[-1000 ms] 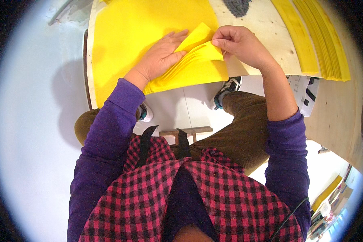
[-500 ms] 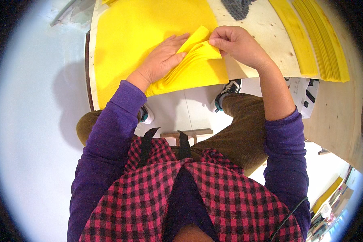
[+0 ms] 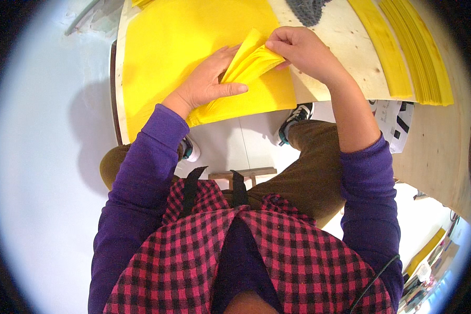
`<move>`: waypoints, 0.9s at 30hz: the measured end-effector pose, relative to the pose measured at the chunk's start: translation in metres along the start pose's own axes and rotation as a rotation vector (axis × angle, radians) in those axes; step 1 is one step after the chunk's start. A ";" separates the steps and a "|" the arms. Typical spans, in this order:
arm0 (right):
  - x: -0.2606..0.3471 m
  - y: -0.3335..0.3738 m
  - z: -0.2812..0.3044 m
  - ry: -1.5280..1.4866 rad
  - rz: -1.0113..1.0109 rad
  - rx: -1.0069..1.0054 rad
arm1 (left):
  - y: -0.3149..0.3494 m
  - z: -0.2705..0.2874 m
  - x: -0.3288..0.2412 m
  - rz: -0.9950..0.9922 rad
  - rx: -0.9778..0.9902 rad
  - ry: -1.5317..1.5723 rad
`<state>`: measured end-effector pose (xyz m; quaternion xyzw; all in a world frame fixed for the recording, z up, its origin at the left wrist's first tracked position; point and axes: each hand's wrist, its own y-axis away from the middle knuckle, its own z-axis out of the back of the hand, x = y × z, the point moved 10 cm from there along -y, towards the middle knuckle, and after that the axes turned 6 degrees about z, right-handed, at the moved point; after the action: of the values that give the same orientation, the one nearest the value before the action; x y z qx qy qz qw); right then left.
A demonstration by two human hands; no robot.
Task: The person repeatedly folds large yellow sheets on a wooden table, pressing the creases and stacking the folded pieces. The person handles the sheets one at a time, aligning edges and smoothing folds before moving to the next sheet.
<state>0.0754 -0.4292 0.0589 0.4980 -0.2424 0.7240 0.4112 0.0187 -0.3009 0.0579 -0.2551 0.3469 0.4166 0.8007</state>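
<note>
Yellow pleated cloth [image 3: 251,62] stands up in a fan of folds near the front edge of a large yellow sheet [image 3: 178,47]. My right hand [image 3: 301,49] pinches the upper right corner of these folds between thumb and fingers. On the other side, my left hand [image 3: 206,78] rests against them, its thumb stretched out to the right across their lower part and its fingers reaching up behind. The folds rise in the gap between that thumb and the fingers. Where the left fingertips touch the cloth is partly hidden.
A light wooden table [image 3: 340,47] bears the sheet. Flat yellow strips [image 3: 382,49] and a thick stack of yellow folded pieces [image 3: 416,52] lie at the right. A dark grey knitted cloth [image 3: 309,11] lies at the far edge. My knees and shoes show below the table's front edge.
My right hand has drawn the corner of the folds slightly up and left. My left thumb has swung away from its fingers, and the folds now stand more upright between them.
</note>
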 end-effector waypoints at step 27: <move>-0.015 0.038 0.009 0.150 0.102 0.082 | 0.002 -0.006 0.041 0.354 0.074 0.394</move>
<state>0.0508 -0.4619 0.0510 0.4456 -0.2062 0.7886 0.3702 0.0322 -0.2836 0.0224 -0.2374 0.5502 0.4796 0.6411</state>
